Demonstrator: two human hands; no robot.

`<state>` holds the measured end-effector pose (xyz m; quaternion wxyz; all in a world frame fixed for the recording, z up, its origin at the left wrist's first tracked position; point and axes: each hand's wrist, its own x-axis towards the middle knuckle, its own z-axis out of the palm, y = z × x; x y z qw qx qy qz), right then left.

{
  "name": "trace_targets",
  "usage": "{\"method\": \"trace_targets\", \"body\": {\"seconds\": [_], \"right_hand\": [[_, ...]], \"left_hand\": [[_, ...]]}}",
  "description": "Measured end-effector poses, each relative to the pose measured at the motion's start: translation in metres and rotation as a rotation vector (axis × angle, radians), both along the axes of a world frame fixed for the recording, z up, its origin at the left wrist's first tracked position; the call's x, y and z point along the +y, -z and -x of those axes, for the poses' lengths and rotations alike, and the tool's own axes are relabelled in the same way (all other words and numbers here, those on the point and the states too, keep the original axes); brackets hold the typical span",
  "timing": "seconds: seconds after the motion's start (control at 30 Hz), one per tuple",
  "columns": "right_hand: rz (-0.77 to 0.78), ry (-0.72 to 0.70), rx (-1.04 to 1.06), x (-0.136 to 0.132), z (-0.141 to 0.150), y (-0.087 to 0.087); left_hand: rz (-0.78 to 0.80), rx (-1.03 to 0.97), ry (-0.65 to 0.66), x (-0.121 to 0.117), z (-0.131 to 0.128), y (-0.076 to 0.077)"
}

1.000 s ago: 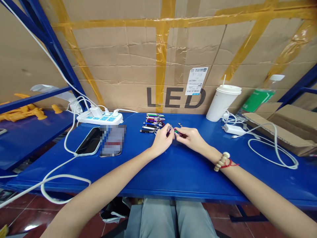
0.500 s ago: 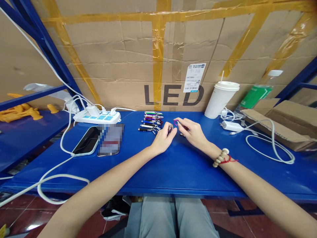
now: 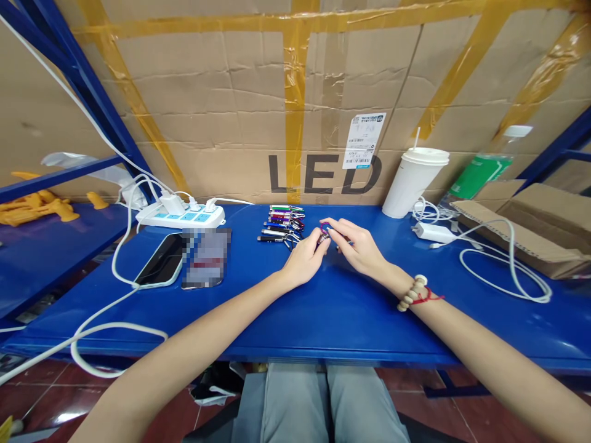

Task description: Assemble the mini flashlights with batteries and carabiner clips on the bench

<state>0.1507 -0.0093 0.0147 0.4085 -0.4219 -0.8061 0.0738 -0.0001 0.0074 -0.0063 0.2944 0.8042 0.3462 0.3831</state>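
My left hand (image 3: 303, 259) is closed around a small metal flashlight tube (image 3: 322, 237), with only its end showing between thumb and fingers. From the right, my right hand (image 3: 359, 245) pinches a purple carabiner clip (image 3: 325, 225) against that end. Whether clip and tube are joined cannot be made out. Just left of my hands lies a row of several keychain flashlights (image 3: 279, 225) in green, purple, blue, silver and black, their clips pointing right. Something small and metallic is partly hidden under my right fingers.
Two phones (image 3: 160, 261) and a white power strip (image 3: 184, 216) are on the left of the blue table (image 3: 295, 326). To the right stand a white cup (image 3: 414, 184), a bottle (image 3: 482, 169), a charger with cable (image 3: 434, 232) and an open carton (image 3: 530, 227). A large cardboard box (image 3: 221, 111) rises behind.
My right hand has brought the purple clip left and down to the tube end in my left hand. The hands are now together. The flashlight row has stayed put.
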Motion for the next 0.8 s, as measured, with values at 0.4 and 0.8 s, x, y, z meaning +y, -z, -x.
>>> {"method": "trace_targets", "body": {"seconds": [0.4,0.8], "right_hand": [[0.026,-0.012,-0.025,0.003,-0.003,0.002],[0.019,-0.033,0.008,0.002,0.006,0.01]], "left_hand": [[0.01,-0.025,-0.098,-0.001,0.005,-0.007],[-0.059,0.253,-0.288,0.003,0.019,-0.026]]}}
